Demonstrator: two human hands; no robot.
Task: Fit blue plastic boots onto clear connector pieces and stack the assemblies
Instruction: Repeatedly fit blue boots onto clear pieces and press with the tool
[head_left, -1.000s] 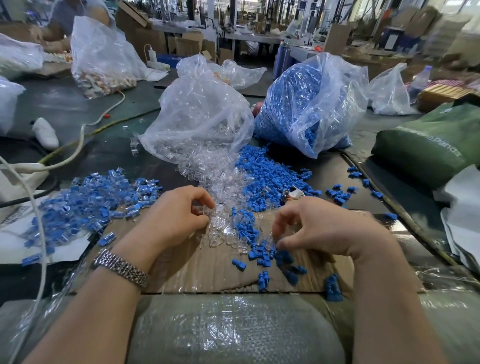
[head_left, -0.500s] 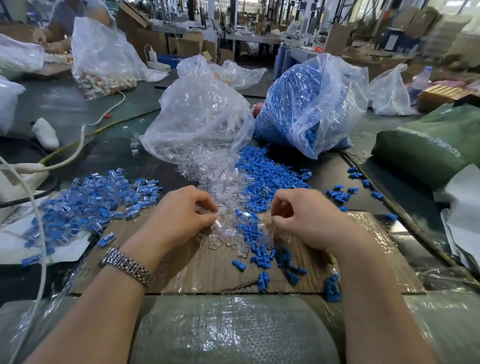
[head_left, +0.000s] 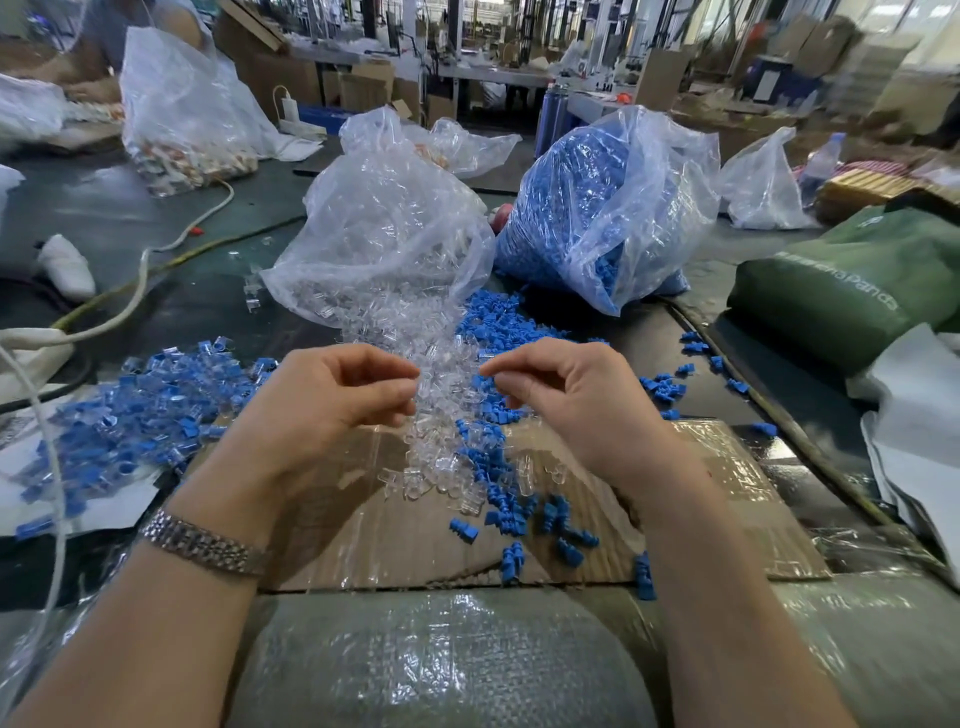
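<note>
Both hands raised above the flat brown cardboard sheet (head_left: 363, 525) on the counter. Left hand (head_left: 332, 400) pinches a small clear plastic connector piece (head_left: 415, 387); right hand (head_left: 566, 395) has fingers curled, thumb meeting forefinger, contents indiscernible. Loose blue plastic boots (head_left: 514, 512) lie on the sheet; finished blue-and-clear assemblies (head_left: 135, 415) are heaped left of it.
</note>
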